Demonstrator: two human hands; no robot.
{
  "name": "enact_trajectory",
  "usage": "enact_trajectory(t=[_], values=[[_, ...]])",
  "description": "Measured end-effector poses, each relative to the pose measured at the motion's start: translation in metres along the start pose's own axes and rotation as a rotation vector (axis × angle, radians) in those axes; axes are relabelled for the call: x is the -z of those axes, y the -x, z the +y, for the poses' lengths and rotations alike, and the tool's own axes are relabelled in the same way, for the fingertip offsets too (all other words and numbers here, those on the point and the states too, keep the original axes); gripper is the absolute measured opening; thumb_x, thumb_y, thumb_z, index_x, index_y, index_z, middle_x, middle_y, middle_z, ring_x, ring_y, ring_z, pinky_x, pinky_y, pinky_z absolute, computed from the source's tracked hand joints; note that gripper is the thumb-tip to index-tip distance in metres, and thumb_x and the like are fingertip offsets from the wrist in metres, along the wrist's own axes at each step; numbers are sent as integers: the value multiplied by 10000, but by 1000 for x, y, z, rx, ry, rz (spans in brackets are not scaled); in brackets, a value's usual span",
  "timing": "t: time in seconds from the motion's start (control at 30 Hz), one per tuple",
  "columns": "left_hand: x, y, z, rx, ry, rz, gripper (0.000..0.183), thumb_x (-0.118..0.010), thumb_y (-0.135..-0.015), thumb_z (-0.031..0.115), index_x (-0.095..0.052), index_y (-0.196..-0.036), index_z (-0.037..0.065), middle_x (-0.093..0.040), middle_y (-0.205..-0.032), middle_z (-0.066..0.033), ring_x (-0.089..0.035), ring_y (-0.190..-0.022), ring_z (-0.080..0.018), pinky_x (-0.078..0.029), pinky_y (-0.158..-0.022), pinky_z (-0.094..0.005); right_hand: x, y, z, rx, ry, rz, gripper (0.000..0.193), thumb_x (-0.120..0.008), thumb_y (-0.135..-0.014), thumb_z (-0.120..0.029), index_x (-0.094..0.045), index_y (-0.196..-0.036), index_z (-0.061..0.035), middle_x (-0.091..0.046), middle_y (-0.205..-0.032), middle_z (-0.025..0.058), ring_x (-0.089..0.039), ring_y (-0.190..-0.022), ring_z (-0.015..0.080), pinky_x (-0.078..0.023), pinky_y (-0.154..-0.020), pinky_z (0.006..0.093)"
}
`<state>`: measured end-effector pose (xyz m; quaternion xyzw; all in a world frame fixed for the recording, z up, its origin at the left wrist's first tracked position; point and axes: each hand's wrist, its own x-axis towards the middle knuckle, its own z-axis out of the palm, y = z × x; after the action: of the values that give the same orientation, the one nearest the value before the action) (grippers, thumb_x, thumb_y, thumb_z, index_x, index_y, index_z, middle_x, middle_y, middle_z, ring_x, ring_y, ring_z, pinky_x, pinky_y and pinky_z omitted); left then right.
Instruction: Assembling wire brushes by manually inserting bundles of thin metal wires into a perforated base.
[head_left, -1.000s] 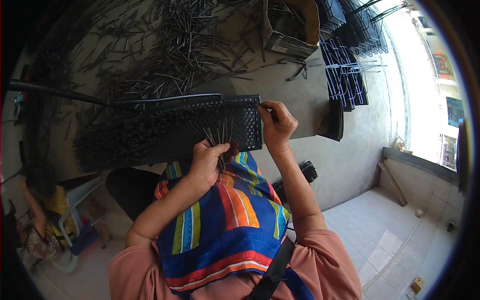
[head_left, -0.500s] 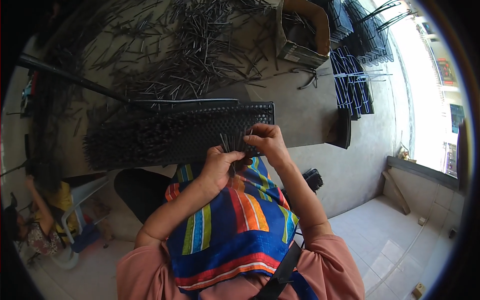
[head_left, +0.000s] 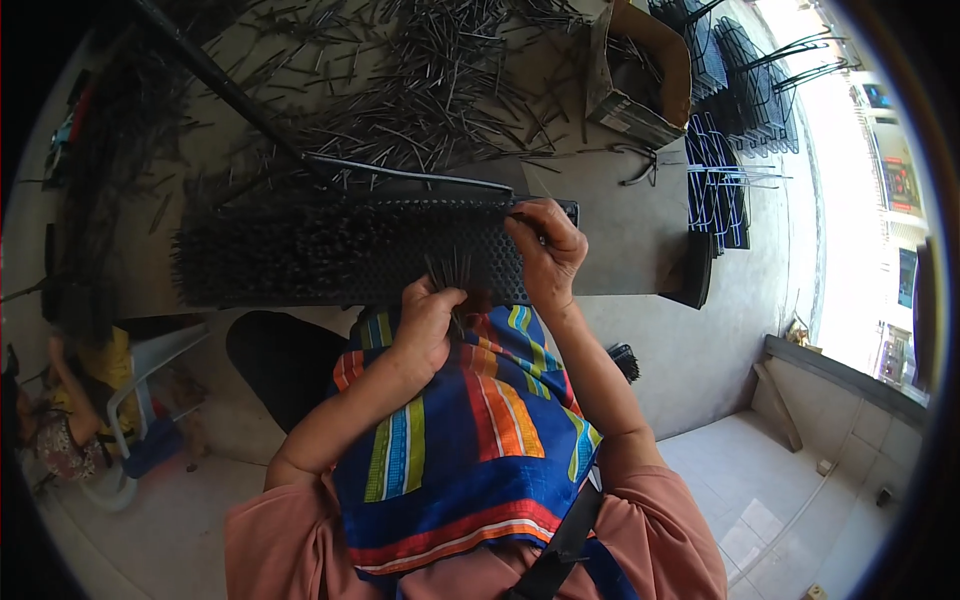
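My left hand is closed around a bundle of thin dark bristles, which fan out above the thumb. The bundle is over the near side of a long black perforated board. Dark bristle tufts stand thickly over the board's left part, while rows of holes show toward the right. Up at the board's far right corner, my right hand has its fingers pinched together. Whatever is between those fingertips is too small to make out. A thin metal rod runs along the far edge and ends close to them.
Loose dark strips lie heaped on the table behind the board. An open cardboard box stands far right, near black wire racks. A dark pole slants in from the upper left. Another person sits at the left.
My right hand has left the bundle and moved up to the board's far right corner. The left hand still grips the bristles. The whole view has shifted slightly.
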<state>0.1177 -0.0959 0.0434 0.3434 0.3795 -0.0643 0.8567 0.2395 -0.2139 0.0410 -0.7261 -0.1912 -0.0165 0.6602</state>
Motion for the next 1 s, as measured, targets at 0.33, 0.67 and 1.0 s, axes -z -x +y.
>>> enact_trajectory(t=[0.33, 0.67, 1.0], values=[[6, -2, 2, 33, 41, 15, 174, -567, -825, -38, -636, -979, 2, -692, -844, -122, -681, -675, -210, -523, -556, -303, -7, -3, -5, 197, 208, -106, 154, -684, -732, 111, -653, -864, 38, -629, -802, 71, -573, -688, 113, -444, -608, 221], [9, -3, 0, 32, 61, -21, 154, -599, -819, -25, -633, -963, 15, -687, -825, -101, -673, -661, -207, -507, -550, -298, -10, -8, -4, 236, 334, -203, 154, -713, -717, 67, -667, -856, 18, -637, -794, 96, -615, -663, 162, -470, -597, 254], [11, 0, 6, 52, 122, 26, 151, -620, -823, -5, -627, -971, 26, -680, -823, -96, -667, -667, -211, -507, -560, -310, -21, -12, -15, 249, 508, -196, 156, -739, -709, 21, -686, -848, -23, -607, -745, 87, -620, -623, 221, -473, -566, 294]])
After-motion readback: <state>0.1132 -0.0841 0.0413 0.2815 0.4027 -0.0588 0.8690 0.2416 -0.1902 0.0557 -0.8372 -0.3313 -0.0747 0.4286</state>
